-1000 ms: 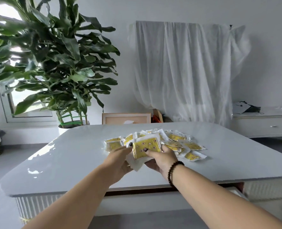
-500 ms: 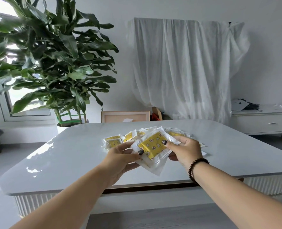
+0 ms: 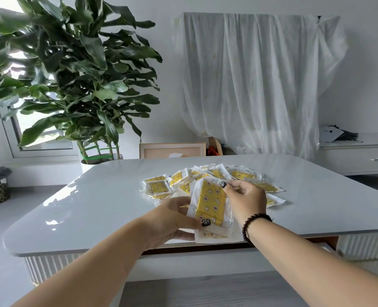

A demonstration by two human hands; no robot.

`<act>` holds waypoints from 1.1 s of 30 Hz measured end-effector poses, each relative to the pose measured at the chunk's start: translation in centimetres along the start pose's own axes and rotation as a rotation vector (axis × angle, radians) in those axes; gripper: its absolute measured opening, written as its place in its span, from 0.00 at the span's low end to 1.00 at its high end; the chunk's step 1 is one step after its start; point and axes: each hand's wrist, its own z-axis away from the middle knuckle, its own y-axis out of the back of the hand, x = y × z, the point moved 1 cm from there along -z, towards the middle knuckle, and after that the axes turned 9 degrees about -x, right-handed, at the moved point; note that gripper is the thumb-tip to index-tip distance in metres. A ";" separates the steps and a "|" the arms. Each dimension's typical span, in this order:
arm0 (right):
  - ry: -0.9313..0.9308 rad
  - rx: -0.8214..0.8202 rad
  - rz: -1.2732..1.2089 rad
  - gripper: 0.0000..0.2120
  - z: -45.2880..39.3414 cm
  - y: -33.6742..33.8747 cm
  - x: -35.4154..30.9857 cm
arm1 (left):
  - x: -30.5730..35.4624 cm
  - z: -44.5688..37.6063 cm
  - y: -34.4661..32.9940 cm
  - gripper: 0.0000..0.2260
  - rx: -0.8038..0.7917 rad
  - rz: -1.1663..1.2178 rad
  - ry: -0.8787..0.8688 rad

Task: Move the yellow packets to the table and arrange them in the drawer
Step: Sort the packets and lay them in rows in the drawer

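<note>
Left fingers (image 3: 202,222): curled round the near left edge of a small stack of yellow packets (image 3: 210,207), thumb with dark nail on top, other fingers underneath.
Right fingers (image 3: 227,185): pinching the far right corner of the same stack, thumb tip on the clear wrapper, remaining fingers folded behind.
Left hand (image 3: 172,220): reaching in from the lower left, palm turned toward the stack.
Right hand (image 3: 247,200): reaching in from the lower right, dark bead bracelet (image 3: 253,224) round the wrist.
Held stack: tilted up off the tabletop, above the near edge of the table (image 3: 95,207); top packet shows yellow print with stars and moons inside a clear wrapper.
Loose packets (image 3: 241,175): spread in an overlapping pile on the glossy white tabletop, just beyond both hands; 1 short pile (image 3: 157,188) lies at the pile's left end.
Drawer (image 3: 325,242): only a dark gap with a brown edge visible under the table's near rim; contents hidden.
Potted plant (image 3: 72,74): large, leafy, behind the table's left corner.
White cloth (image 3: 256,85): draped over something against the back wall.
Sideboard (image 3: 358,156): low, white, at the right wall.
</note>
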 end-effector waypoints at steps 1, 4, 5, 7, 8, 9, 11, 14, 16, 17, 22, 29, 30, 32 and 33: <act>0.011 -0.003 0.022 0.03 0.0 -0.2 0.1 | -0.2 0.0 0.0 0.19 -0.002 -0.024 0.011; 0.004 0.008 0.146 0.03 -0.1 -0.3 0.2 | -0.6 -0.3 0.1 0.18 0.031 -0.095 0.053; 0.001 0.014 0.182 0.04 -0.1 -0.3 0.3 | -0.7 -0.5 0.1 0.18 0.046 -0.105 0.062; 0.000 -0.011 0.215 0.05 -0.1 -0.1 0.1 | -0.8 -0.7 0.1 0.18 0.084 -0.113 0.069; 0.000 -0.047 0.211 0.06 -0.2 0.0 -0.1 | -0.9 -0.9 0.1 0.18 0.109 -0.115 0.066; -0.003 -0.098 0.199 0.09 -0.2 0.1 -0.2 | -0.9 -1.0 0.1 0.17 0.138 -0.122 0.060; -0.050 -0.209 0.140 0.20 -0.5 0.2 -0.1 | -1.0 -1.3 0.2 0.17 0.204 -0.142 0.037; -0.179 -0.194 -0.042 0.35 -1.5 0.3 0.8 | -1.1 -1.4 0.4 0.16 0.275 -0.159 0.001; -0.218 -0.103 -0.156 0.31 -2.2 0.7 1.4 | -1.0 -1.3 0.6 0.14 0.278 -0.128 -0.016; -0.227 -0.075 -0.207 0.29 -2.5 0.9 1.7 | -0.9 -1.1 0.7 0.12 0.275 -0.102 -0.028; -0.211 -0.014 -0.236 0.34 -2.5 1.2 1.7 | -0.7 -1.0 0.9 0.10 0.328 -0.068 -0.056; -0.200 0.040 -0.290 0.28 -3.0 2.7 1.6 | -1.0 -0.8 1.6 0.15 0.395 -0.015 -0.076; -0.201 0.006 -0.297 0.24 -2.9 2.8 1.7 | -1.0 -0.7 1.7 0.15 0.399 -0.005 -0.081; -0.181 -0.053 -0.324 0.13 -2.6 2.9 1.7 | -0.9 -0.6 1.8 0.14 0.404 0.008 -0.085; -0.167 -0.082 -0.340 0.10 -2.4 2.9 1.7 | -0.8 -0.6 1.8 0.13 0.404 0.012 -0.085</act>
